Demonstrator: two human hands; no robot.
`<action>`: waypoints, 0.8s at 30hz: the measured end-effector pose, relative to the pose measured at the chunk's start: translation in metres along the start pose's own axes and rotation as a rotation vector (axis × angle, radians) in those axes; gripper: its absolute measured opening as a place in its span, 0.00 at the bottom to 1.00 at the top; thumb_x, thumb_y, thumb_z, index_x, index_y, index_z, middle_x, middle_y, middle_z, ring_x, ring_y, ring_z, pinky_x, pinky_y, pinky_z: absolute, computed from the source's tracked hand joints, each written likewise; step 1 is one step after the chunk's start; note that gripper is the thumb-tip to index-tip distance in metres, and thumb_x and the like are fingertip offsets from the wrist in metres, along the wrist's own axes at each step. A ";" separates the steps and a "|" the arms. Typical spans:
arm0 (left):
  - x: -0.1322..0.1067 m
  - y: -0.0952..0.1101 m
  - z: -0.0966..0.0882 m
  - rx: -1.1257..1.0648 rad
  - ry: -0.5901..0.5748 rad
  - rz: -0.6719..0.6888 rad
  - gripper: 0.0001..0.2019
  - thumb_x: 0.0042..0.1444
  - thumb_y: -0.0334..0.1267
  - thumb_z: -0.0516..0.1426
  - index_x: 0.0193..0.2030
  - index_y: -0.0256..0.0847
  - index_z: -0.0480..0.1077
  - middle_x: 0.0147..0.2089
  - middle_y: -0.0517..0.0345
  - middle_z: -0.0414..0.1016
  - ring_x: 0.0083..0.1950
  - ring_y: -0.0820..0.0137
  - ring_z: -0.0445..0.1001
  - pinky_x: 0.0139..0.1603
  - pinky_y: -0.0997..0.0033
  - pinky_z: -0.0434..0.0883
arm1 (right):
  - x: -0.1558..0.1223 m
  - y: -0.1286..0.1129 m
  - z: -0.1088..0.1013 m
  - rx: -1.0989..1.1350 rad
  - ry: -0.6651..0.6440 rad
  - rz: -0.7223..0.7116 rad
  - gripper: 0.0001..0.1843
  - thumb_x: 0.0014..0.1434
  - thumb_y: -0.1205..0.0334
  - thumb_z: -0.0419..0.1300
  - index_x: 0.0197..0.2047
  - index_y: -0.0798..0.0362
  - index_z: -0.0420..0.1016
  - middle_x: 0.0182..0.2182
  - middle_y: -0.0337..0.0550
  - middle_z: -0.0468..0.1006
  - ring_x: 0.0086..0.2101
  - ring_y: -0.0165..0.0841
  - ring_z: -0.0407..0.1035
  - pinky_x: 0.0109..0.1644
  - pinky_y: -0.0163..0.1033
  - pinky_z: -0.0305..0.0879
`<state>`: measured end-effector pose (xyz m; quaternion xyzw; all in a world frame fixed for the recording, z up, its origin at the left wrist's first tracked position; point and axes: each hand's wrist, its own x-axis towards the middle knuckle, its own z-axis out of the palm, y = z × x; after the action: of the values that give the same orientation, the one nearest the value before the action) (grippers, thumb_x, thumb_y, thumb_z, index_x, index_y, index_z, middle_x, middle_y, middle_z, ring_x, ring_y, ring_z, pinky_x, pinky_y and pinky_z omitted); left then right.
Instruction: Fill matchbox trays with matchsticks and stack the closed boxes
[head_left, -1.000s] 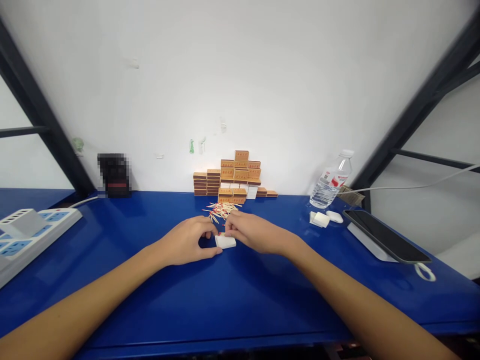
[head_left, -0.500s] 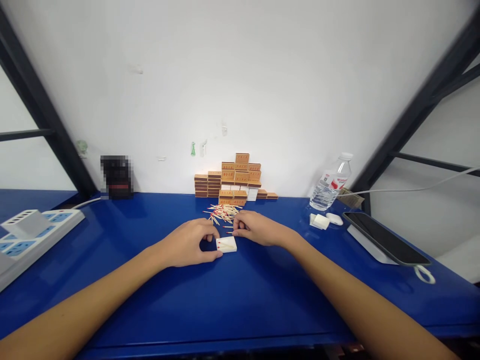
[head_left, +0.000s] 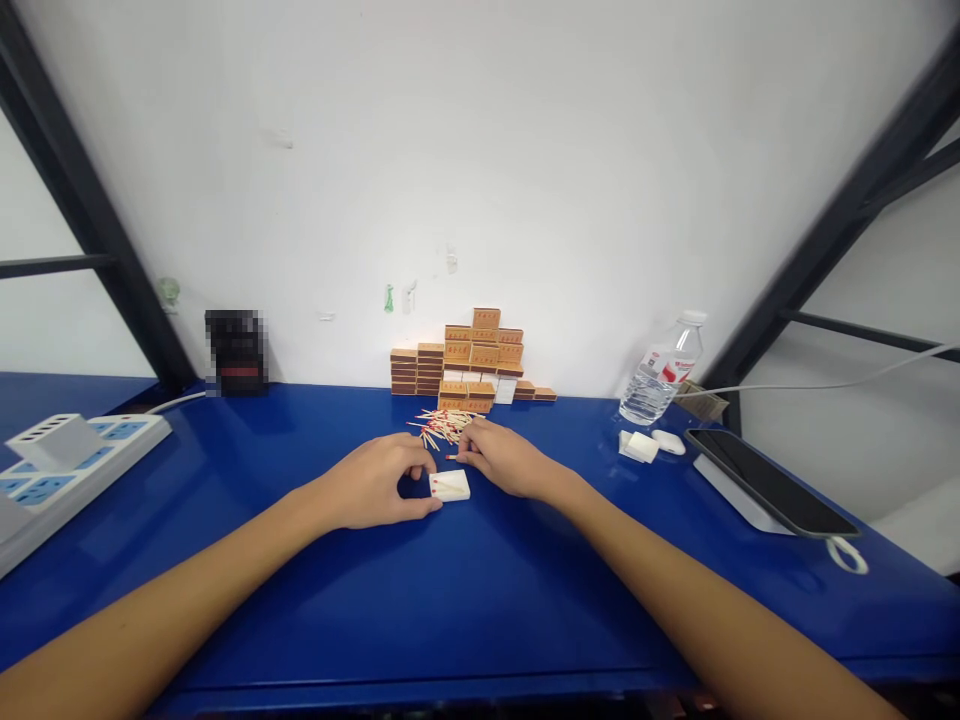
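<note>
A small white matchbox tray (head_left: 459, 480) lies on the blue table with a few red-tipped matches in it. My left hand (head_left: 386, 482) curls round its left end, thumb at the near corner and bent fingers at the far one. Just beyond the tray, my right hand (head_left: 495, 455) pinches a match (head_left: 451, 457) close to the tabletop; its red tip points left and the fingers cover the rest. A loose heap of matches (head_left: 442, 425) spreads behind the fingertips, partly hidden by my right hand.
Stacked matchboxes (head_left: 484, 352) stand against the wall. At right are a tilted water bottle (head_left: 651, 385), a white earphone case (head_left: 669, 441), small white pieces (head_left: 638, 446) and a propped phone (head_left: 772, 480). A power strip (head_left: 112, 470) with a plugged charger lies at left.
My right hand has shifted slightly left and away from me, closing its fingertips over the loose matches beyond the tray. My left hand stays at the tray; the view has moved a little.
</note>
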<state>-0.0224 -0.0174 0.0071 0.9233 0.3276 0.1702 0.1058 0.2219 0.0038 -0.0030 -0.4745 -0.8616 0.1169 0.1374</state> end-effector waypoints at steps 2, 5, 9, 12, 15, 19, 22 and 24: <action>0.000 -0.001 0.000 0.002 -0.011 -0.016 0.12 0.58 0.48 0.64 0.42 0.43 0.78 0.38 0.56 0.76 0.40 0.64 0.73 0.41 0.65 0.69 | -0.001 -0.001 -0.003 -0.014 -0.005 -0.003 0.05 0.72 0.64 0.59 0.42 0.55 0.72 0.43 0.47 0.75 0.40 0.34 0.69 0.45 0.37 0.61; 0.000 0.000 0.000 0.005 -0.018 -0.029 0.12 0.59 0.48 0.64 0.43 0.43 0.78 0.38 0.56 0.76 0.41 0.64 0.73 0.41 0.65 0.68 | -0.005 -0.004 -0.012 0.021 0.038 -0.063 0.07 0.74 0.63 0.56 0.41 0.55 0.71 0.42 0.46 0.75 0.40 0.34 0.67 0.44 0.37 0.60; 0.000 -0.001 0.001 0.017 0.012 -0.023 0.12 0.58 0.48 0.64 0.41 0.43 0.77 0.37 0.56 0.76 0.40 0.64 0.73 0.40 0.65 0.67 | -0.014 -0.016 -0.019 0.145 0.024 -0.158 0.07 0.72 0.62 0.58 0.40 0.53 0.72 0.40 0.44 0.75 0.39 0.33 0.67 0.43 0.37 0.60; 0.000 -0.003 0.000 0.017 0.030 -0.019 0.12 0.58 0.49 0.63 0.39 0.42 0.76 0.36 0.57 0.76 0.39 0.65 0.73 0.39 0.65 0.68 | -0.013 -0.025 -0.014 0.153 -0.005 -0.147 0.06 0.70 0.61 0.61 0.39 0.53 0.74 0.38 0.42 0.76 0.37 0.32 0.67 0.40 0.36 0.59; 0.000 -0.006 -0.002 0.011 0.017 -0.024 0.13 0.57 0.50 0.64 0.38 0.43 0.77 0.35 0.58 0.75 0.36 0.66 0.72 0.38 0.66 0.67 | -0.001 -0.028 -0.008 0.111 0.097 -0.006 0.11 0.71 0.58 0.59 0.36 0.53 0.74 0.32 0.40 0.77 0.33 0.31 0.68 0.36 0.36 0.57; 0.000 -0.006 -0.007 -0.016 -0.039 -0.044 0.12 0.55 0.49 0.65 0.36 0.43 0.78 0.32 0.59 0.75 0.30 0.69 0.71 0.32 0.67 0.65 | 0.027 -0.034 -0.001 -0.022 0.115 0.226 0.25 0.71 0.44 0.56 0.30 0.54 0.76 0.27 0.45 0.78 0.29 0.35 0.71 0.31 0.38 0.58; 0.000 -0.003 -0.010 -0.023 -0.070 -0.069 0.12 0.55 0.49 0.65 0.37 0.43 0.78 0.29 0.60 0.75 0.28 0.70 0.70 0.29 0.68 0.63 | 0.048 -0.047 0.003 -0.152 0.112 0.298 0.29 0.67 0.37 0.57 0.36 0.57 0.80 0.35 0.57 0.83 0.38 0.45 0.78 0.37 0.41 0.67; 0.000 -0.001 -0.012 -0.019 -0.082 -0.077 0.12 0.55 0.49 0.65 0.37 0.43 0.78 0.28 0.61 0.75 0.27 0.70 0.70 0.29 0.69 0.62 | 0.058 -0.056 0.005 -0.212 0.087 0.298 0.28 0.66 0.39 0.60 0.44 0.59 0.81 0.43 0.63 0.84 0.46 0.49 0.79 0.44 0.44 0.71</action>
<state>-0.0277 -0.0157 0.0173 0.9152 0.3566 0.1309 0.1345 0.1463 0.0234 0.0187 -0.6133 -0.7825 0.0239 0.1048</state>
